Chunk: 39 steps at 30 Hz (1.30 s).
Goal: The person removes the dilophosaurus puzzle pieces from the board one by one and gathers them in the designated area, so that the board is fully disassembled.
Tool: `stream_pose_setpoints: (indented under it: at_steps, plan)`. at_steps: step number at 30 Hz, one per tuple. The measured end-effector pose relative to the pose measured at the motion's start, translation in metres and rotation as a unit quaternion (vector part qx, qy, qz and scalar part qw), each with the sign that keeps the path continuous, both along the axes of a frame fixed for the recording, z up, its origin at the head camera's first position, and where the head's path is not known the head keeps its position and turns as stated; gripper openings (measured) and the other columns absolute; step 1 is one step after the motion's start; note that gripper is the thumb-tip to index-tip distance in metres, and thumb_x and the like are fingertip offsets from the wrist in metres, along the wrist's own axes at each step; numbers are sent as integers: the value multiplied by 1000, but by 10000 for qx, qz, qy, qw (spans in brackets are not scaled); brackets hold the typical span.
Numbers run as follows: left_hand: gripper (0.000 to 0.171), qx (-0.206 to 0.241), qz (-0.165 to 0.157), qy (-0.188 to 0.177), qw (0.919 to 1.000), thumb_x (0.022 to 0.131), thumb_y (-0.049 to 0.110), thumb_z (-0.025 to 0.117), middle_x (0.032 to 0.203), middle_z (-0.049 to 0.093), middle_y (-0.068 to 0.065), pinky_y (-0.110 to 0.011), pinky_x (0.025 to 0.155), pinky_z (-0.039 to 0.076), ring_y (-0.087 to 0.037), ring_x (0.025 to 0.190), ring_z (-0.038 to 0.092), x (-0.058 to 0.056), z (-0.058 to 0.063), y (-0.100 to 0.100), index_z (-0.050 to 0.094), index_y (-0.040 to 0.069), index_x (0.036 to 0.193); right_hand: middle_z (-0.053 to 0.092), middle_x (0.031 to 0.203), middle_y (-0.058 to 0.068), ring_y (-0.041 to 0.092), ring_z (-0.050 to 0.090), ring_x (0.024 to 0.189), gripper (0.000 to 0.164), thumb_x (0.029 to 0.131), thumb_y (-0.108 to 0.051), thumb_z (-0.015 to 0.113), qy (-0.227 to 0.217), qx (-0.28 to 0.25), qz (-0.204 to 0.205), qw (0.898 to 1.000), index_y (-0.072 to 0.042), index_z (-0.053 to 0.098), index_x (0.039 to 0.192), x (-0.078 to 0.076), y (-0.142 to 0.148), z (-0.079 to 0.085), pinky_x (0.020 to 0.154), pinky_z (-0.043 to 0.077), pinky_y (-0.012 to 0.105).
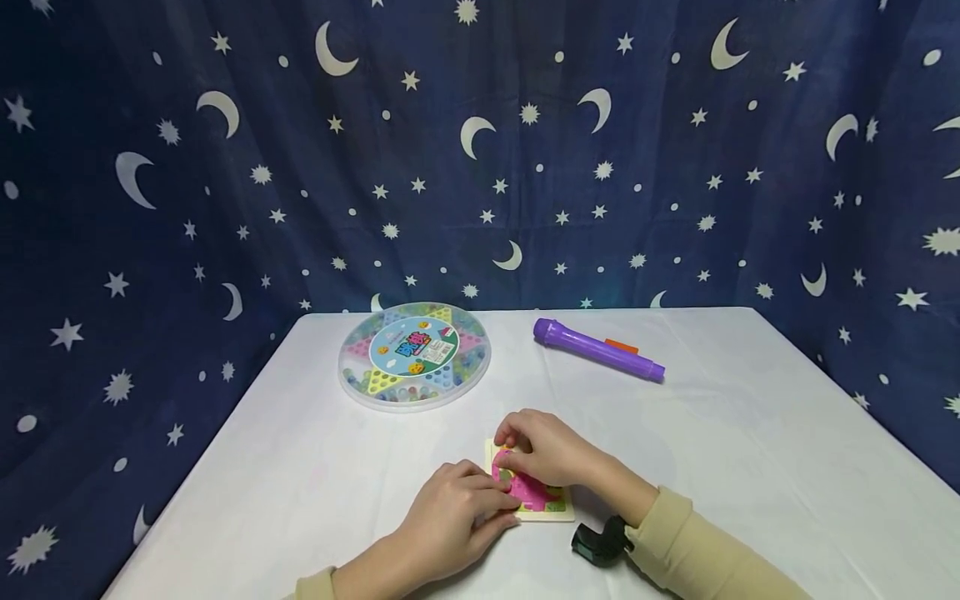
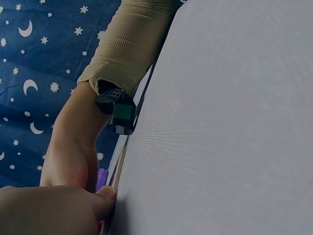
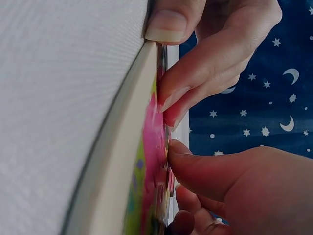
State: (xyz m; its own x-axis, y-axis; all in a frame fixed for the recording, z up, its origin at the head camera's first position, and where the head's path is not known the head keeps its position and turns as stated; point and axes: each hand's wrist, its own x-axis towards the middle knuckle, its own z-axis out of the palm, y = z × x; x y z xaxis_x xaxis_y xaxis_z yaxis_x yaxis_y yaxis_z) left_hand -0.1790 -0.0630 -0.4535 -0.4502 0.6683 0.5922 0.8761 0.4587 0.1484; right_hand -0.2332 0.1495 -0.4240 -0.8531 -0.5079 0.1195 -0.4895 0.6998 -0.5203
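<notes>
A small flat picture puzzle [image 1: 555,516] with a pale wooden-looking frame lies on the table before me, a pink animal figure [image 1: 534,493] on its face. My left hand [image 1: 457,512] holds it at the left: the thumb [image 3: 167,24] sits on the near edge and the fingertips rest on the pink part. From the far side my right hand [image 1: 551,450] grips at the upper left corner, thumb on the picture and other fingers curled by the far edge. Both hands cover much of the puzzle's left side, and the right fingertips are partly hidden.
Behind the hands, a round clear-lidded marble board game [image 1: 414,354] lies at the back left of the white table [image 1: 750,417]. A purple toy microphone [image 1: 600,350] lies at the back right, with a small orange piece [image 1: 622,345] beside it. A starry dark blue curtain [image 1: 450,183] hangs behind.
</notes>
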Motion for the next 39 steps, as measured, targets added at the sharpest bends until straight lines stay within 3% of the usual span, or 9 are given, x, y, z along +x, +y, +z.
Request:
stream_pose_setpoints:
  at_steps: [7,11,16,25,34,39]
  plan:
    - [17,-441,172,206,9987,93,33,77,111,74,8,-30,77,51,-9,90,63,1,6,-1,80,24,107,57,92,-8,12,52,80,23,91,-32,80,14,50,6,10000,-19,67,104,-5,-2,2,74,46,32]
    - [23,-1173,388,679,9900,97,29,71,115,74,4,-28,67,50,-12,86,62,7,15,4,77,18,117,58,96,-7,13,51,82,24,90,-30,81,-85,70,-55,9999,-20,66,106,-4,-4,4,75,46,33]
    - [26,-1767,471,772,9801,98,27,69,112,74,5,-26,65,46,-14,89,61,9,24,8,76,16,121,60,100,-8,14,51,83,23,90,-26,80,-106,98,-88,9999,-20,66,108,-6,-4,6,78,46,34]
    - [27,-1558,345,916,9829,98,26,69,117,74,2,-36,84,52,-17,110,66,7,16,4,77,15,121,58,88,-11,12,51,75,23,91,-27,80,-213,39,-131,9997,-22,64,107,-5,-6,7,74,45,32]
    - [37,-1349,216,799,9874,98,48,65,112,75,5,-33,75,53,-12,99,69,1,13,1,79,20,117,63,103,-9,11,57,86,30,90,-23,81,-196,-80,-40,9998,-20,69,117,-2,-6,6,85,51,34]
    - [26,-876,6,715,9936,94,45,72,105,74,9,-32,73,50,-10,93,65,-5,7,4,80,24,109,66,99,-13,10,58,80,27,90,-25,81,-326,-176,-37,9993,-26,71,114,-2,1,4,78,52,32]
